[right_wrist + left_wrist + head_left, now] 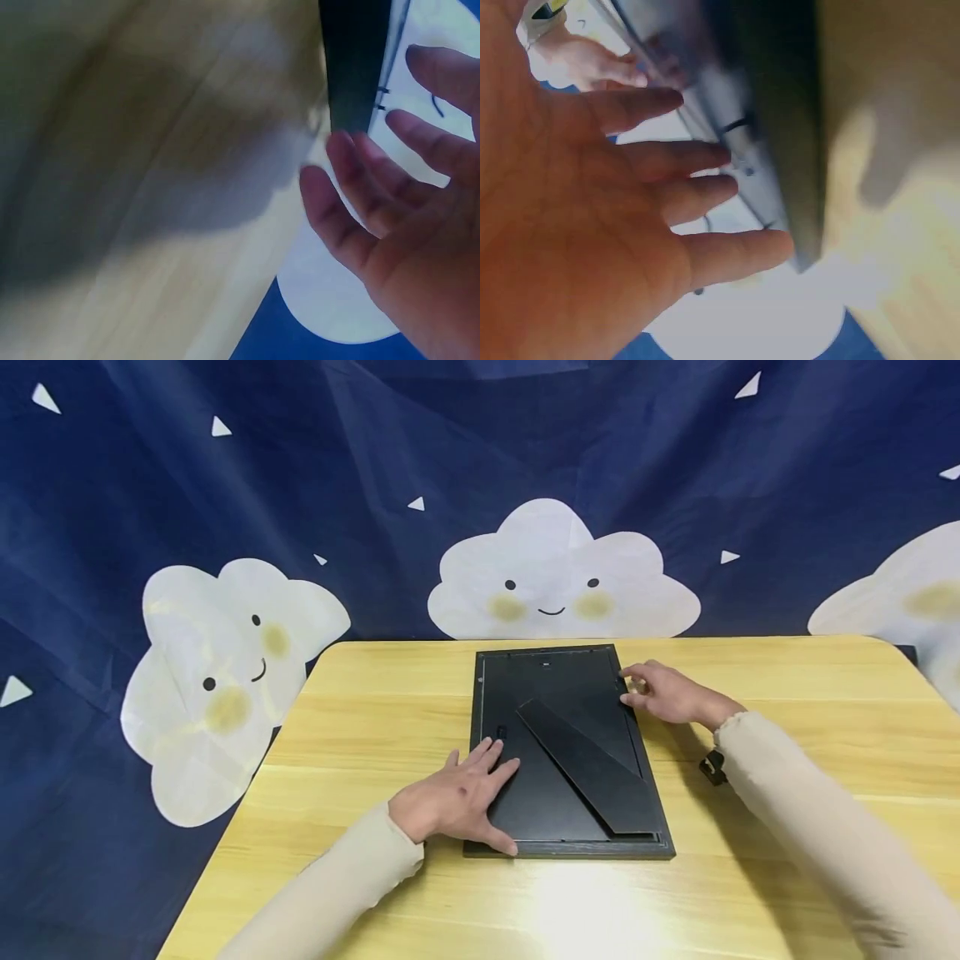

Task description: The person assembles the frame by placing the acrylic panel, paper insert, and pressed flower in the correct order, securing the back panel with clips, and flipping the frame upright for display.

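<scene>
A black picture frame (540,806) lies face down on the wooden table, its back upward. Its flat stand leg (592,777) runs slantwise across the backing board. My left hand (465,793) is spread over the lower left edge, fingers straight and thumb near the bottom corner. At the upper right edge is my right hand (667,693), its fingers loosely bent beside the rim. In the right wrist view those fingers (345,225) are apart from one another around the frame's side (356,60); firm contact cannot be made out. The left wrist view shows the palm (592,217) facing the frame's side (780,112).
The light wooden table (360,743) extends on both sides of the frame. Behind it hangs a dark blue cloth (390,435) with smiling white clouds (551,560). A small black object (712,767) shows beneath the right sleeve (810,810).
</scene>
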Demonstrator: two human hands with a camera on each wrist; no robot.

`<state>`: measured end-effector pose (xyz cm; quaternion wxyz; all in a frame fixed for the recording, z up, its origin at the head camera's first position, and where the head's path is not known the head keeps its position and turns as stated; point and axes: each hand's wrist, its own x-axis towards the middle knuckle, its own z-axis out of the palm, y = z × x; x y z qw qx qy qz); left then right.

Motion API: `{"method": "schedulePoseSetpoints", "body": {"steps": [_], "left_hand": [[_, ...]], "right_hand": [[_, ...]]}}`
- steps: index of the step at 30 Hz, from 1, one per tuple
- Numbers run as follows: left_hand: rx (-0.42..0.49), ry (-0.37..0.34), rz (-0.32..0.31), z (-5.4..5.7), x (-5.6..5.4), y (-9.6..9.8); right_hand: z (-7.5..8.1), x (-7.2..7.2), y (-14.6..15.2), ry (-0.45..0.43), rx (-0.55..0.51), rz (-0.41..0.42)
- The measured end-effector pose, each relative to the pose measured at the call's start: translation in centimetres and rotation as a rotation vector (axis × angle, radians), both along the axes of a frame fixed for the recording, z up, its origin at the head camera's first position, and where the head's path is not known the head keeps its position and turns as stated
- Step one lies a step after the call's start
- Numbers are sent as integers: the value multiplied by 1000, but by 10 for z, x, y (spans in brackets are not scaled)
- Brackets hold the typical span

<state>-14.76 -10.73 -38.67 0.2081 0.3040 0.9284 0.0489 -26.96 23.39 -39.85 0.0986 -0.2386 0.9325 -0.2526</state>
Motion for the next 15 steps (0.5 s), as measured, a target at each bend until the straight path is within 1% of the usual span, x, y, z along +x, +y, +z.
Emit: {"method": "schedulePoseSetpoints", "body": {"steps": [2, 4, 6, 8, 11, 13, 14, 15], "left_hand": [[59, -23, 10, -6, 0, -4], [107, -35, 5, -11, -1, -7], [144, -39, 3, -15, -2, -9], [170, -33, 6, -18, -2, -10], [193, -23, 13, -20, -3, -12], [207, -23, 18, -21, -3, -13], [216, -23, 19, -21, -3, -14], [224, -26, 22, -21, -3, -15]], "right_hand": [[-3, -10, -3, 32, 19, -18], [-6, -21, -6, 56, 43, -28], [-8, -32, -9, 77, 61, -30], [-10, -42, -12, 78, 71, -26], [-10, -55, -18, 73, 78, 2], [-10, -60, -21, 79, 89, 26], [-15, -66, -21, 91, 89, 43], [-15, -67, -23, 94, 90, 55]]}}
